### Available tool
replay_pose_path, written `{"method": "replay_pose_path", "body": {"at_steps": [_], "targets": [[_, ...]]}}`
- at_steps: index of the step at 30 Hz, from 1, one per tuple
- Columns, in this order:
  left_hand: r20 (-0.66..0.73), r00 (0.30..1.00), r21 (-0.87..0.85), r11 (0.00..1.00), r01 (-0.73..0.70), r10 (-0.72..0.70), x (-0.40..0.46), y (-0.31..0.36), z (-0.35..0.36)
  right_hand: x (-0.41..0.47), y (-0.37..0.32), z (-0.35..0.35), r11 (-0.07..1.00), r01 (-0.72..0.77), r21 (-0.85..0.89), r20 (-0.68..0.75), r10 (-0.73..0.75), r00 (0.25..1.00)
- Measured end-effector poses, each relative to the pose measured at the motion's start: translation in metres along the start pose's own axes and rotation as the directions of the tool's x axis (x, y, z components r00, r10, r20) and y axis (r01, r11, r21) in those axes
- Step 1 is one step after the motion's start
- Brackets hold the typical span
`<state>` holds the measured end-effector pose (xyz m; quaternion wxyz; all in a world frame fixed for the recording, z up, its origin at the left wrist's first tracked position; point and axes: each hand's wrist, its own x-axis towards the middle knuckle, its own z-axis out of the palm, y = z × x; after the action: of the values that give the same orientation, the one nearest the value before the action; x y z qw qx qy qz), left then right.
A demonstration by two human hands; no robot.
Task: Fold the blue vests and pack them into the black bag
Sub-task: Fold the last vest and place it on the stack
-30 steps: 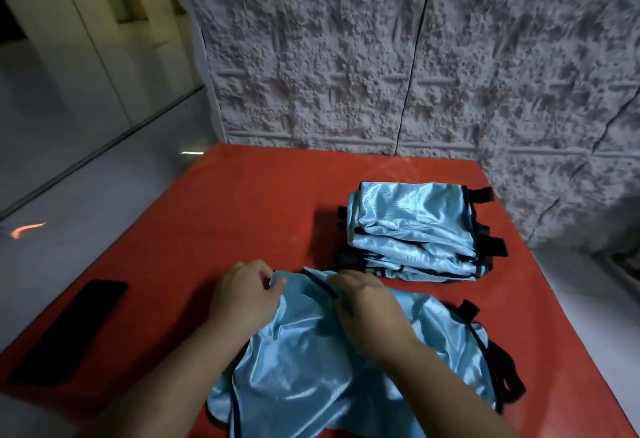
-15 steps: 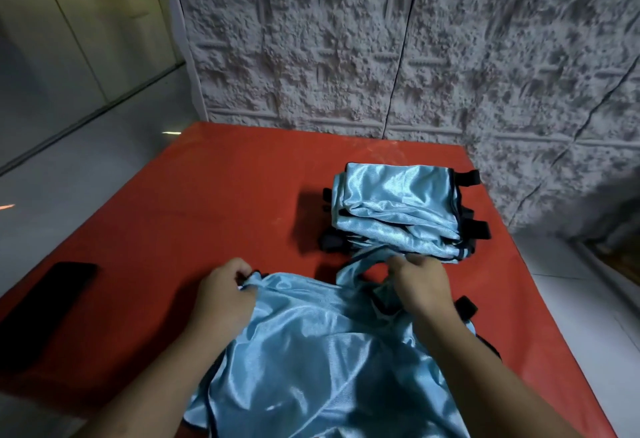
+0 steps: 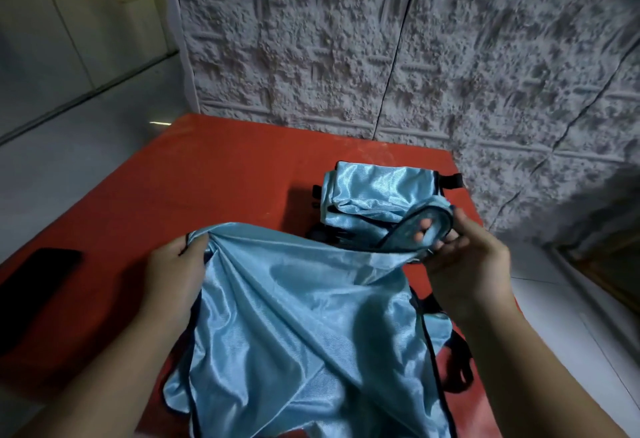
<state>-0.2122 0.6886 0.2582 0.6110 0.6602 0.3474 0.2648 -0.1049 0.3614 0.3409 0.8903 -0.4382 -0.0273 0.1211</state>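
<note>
**Blue vest held up over the red bench, both hands on it**

Around the work spot: a stack of folded vests (image 3: pixel 377 205) sits toward the far right of the red bench (image 3: pixel 214 188), black strap tabs poking out of its right side. A flat black phone-looking thing (image 3: pixel 34 292) lies near the left edge, well apart from everything else. Behind the bench is a rough textured wall (image 3: pixel 346 49), and pale floor shows on both sides. The vest being held partly hides the front of the stack, and its shoulder loop crosses right in front of the stack's lower right corner.

The loose vest (image 3: pixel 304 326) is lifted off the bench at its top edge and drapes down toward the person, so its long axis runs from far to near, top edge pointing away toward the wall. Dark trim runs along its edges, and black straps (image 3: pixel 460 365) hang off the right side.

Left hand (image 3: pixel 173 275) grips a bunched corner of the top edge, fingers curled into the cloth. Right hand (image 3: pixel 464 261) pinches the shoulder loop, fingertips showing through the opening.
</note>
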Motion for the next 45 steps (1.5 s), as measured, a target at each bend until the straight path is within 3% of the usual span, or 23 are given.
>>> {"method": "replay_pose_path", "body": {"at_steps": [3,8,10,12,15,18,20,21,23,25,27,29,31,33,35,37,40,42,45], "targets": [[0.146,0.989,-0.251,0.967,0.049,-0.012,-0.007,0.016,-0.001,0.004,-0.008,-0.009,0.998,0.053,0.042,0.000,-0.053,0.999],[0.359,0.918,-0.336,0.941,-0.042,0.169,-0.013,0.047,-0.011,0.002,-0.020,-0.004,0.989,0.115,-0.098,-0.019,-0.118,0.993],[0.439,0.885,-0.383,0.923,0.025,0.158,-0.013,0.059,-0.016,-0.003,-0.023,-0.001,0.972,0.115,-0.205,-0.025,-0.123,0.992],[0.526,0.848,-0.390,0.906,0.167,0.070,-0.016,0.064,-0.019,-0.010,-0.027,0.005,0.953,0.122,-0.279,-0.011,-0.130,0.991],[0.604,0.782,-0.245,0.898,0.366,-0.154,-0.033,0.063,-0.022,-0.024,-0.033,0.020,0.945,0.104,-0.309,0.025,-0.102,0.994],[0.718,0.539,0.028,0.792,0.610,-0.440,-0.061,0.054,-0.022,-0.037,-0.032,0.027,0.949,0.044,-0.312,0.049,-0.030,0.998],[0.724,0.452,0.187,0.779,0.599,-0.521,-0.078,0.050,-0.023,-0.047,-0.033,0.035,0.935,0.021,-0.354,0.056,-0.001,0.998],[0.716,0.464,0.224,0.802,0.554,-0.521,-0.086,0.050,-0.024,-0.052,-0.035,0.039,0.930,0.020,-0.368,0.055,0.000,0.998],[0.692,0.555,0.219,0.867,0.448,-0.462,-0.094,0.054,-0.028,-0.063,-0.045,0.046,0.919,0.038,-0.393,0.065,-0.013,0.998],[0.659,0.668,0.162,0.932,0.323,-0.346,-0.100,0.068,-0.034,-0.073,-0.060,0.055,0.897,0.079,-0.435,0.109,-0.035,0.993],[0.665,0.715,0.045,0.967,0.250,-0.216,-0.106,0.088,-0.043,-0.085,-0.080,0.065,0.882,0.124,-0.454,0.129,-0.072,0.989],[0.706,0.696,-0.121,0.948,0.296,-0.127,-0.112,0.113,-0.057,-0.096,-0.100,0.078,0.888,0.142,-0.438,0.135,-0.091,0.987],[0.763,0.627,-0.258,0.817,0.516,-0.155,-0.119,0.131,-0.063,-0.107,-0.119,0.094,0.902,0.157,-0.402,0.151,-0.104,0.983],[0.797,0.534,-0.152,0.763,0.629,-0.281,-0.138,0.146,-0.060,-0.120,-0.136,0.113,0.915,0.167,-0.368,0.199,-0.098,0.975],[0.772,0.516,0.010,0.818,0.575,-0.372,-0.160,0.152,-0.058,-0.134,-0.149,0.129,0.904,0.185,-0.386,0.254,-0.088,0.963],[0.723,0.607,0.069,0.908,0.413,-0.331,-0.174,0.161,-0.057,-0.149,-0.161,0.143,0.871,0.216,-0.441,0.290,-0.089,0.953],[0.643,0.764,0.046,0.998,0.036,-0.058,-0.179,0.182,-0.064,-0.166,-0.175,0.156,0.816,0.259,-0.517,0.287,-0.120,0.950],[0.580,0.803,0.012,0.985,-0.175,0.136,-0.177,0.202,-0.075,-0.176,-0.183,0.162,0.792,0.289,-0.537,0.287,-0.151,0.946],[0.491,0.805,-0.019,0.928,-0.372,0.333,-0.166,0.230,-0.094,-0.187,-0.191,0.168,0.779,0.336,-0.529,0.273,-0.218,0.937]]}}
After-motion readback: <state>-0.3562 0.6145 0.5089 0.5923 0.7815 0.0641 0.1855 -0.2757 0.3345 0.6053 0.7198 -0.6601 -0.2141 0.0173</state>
